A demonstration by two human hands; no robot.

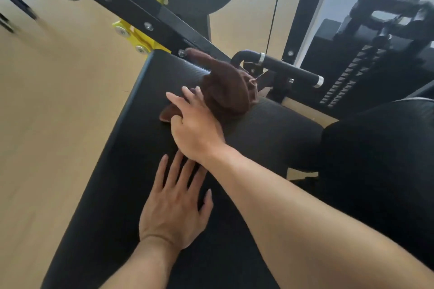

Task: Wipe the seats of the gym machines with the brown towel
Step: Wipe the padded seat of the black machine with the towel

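On the black seat (131, 171), the right hand (197, 129) holds the brown towel (225, 87); left hand (173, 209) flat.

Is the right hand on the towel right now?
Touching. The head view shows the right hand pressed on the brown towel, thumb curled on its near edge, atop the black seat.

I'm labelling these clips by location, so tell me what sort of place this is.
Most likely a gym. The hands work on a black padded seat bolted to a black steel frame, with a weight stack and a padded handle bar beside it. A brown towel lies bunched on the pad.
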